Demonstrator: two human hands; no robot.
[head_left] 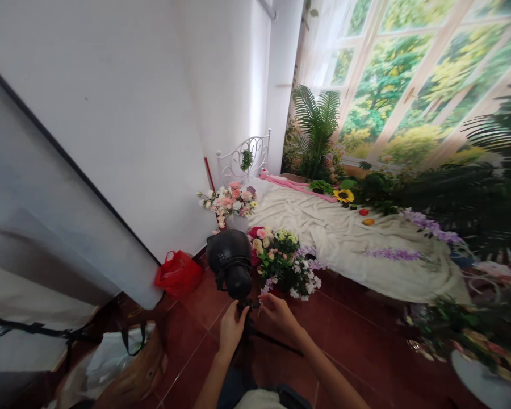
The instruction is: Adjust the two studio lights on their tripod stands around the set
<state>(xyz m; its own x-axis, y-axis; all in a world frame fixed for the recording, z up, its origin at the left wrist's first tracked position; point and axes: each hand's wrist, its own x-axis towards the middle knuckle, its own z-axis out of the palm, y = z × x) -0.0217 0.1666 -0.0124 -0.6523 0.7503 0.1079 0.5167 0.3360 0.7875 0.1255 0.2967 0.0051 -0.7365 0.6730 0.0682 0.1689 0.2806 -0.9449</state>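
Bare forearms (218, 372) are stretching up from the bottom edge. Beyond them, a blanket-covered bed (293, 213) is standing at right, flowers (283, 255) are clustering before it, and a black rounded device (230, 255) is perching on a stand (276, 341) just left of those. Under the device, the left hand (231, 326) is touching the joint (249, 304); the right hand (277, 311) is holding thumb and forefinger close together beside it; whether either is pinching anything, I cannot tell.

A matte black, bulbous, lamp-like head (229, 254) sits toward seven o'clock from the view's centre, its broad end toward eleven o'clock, its narrower cylindrical end toward five; beneath, a dark, slim, partly hidden stand (276, 343) sends one leg toward four o'clock.
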